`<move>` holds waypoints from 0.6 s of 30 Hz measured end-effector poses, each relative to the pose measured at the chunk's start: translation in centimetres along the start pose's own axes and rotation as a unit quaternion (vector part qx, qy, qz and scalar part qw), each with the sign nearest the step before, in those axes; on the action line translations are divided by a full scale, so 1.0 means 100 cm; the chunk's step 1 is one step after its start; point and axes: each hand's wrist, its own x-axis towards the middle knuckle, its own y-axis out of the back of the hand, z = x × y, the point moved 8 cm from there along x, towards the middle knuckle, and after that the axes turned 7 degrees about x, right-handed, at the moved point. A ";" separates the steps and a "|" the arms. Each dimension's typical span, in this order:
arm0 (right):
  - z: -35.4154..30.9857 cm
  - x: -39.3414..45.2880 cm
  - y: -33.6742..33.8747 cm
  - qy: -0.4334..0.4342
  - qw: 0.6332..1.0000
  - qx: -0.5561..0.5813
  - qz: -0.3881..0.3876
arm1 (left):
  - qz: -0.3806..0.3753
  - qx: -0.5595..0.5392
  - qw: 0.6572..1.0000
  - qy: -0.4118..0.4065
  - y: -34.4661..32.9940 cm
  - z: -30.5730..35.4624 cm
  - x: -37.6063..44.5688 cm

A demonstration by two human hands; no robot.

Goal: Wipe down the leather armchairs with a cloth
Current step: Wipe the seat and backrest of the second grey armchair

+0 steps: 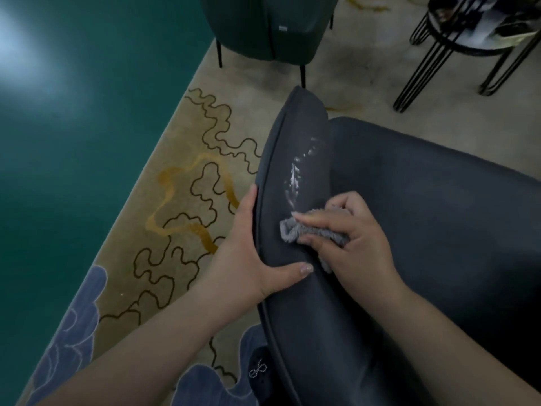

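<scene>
A dark grey leather armchair (424, 218) fills the right half of the head view, its padded arm (292, 136) running away from me. My left hand (248, 259) grips the arm's outer edge, thumb lying across the top. My right hand (351, 235) presses a small grey cloth (295, 230) flat onto the arm's inner face. Just beyond the cloth a wet shiny streak (295, 177) glistens on the leather.
A second, dark green armchair (263, 27) on thin black legs stands at the top centre. A round side table with black wire legs (456, 51) is at the top right. A beige rug with wavy line patterns (187, 206) meets a glossy green floor (73, 142) on the left.
</scene>
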 end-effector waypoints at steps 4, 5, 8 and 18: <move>0.007 0.044 -0.010 -0.034 0.999 -0.002 0.020 | 0.002 0.018 1.000 -0.010 0.002 0.001 0.006; 0.010 0.059 -0.011 -0.053 0.998 -0.005 0.037 | 0.001 0.022 1.000 -0.014 0.003 0.002 0.008; 0.016 0.077 -0.008 -0.078 0.995 -0.019 0.060 | -0.010 0.023 0.999 -0.023 0.005 0.002 0.017; 0.019 0.102 -0.002 -0.042 0.995 -0.049 0.072 | -0.033 0.040 0.998 -0.024 0.012 0.010 0.048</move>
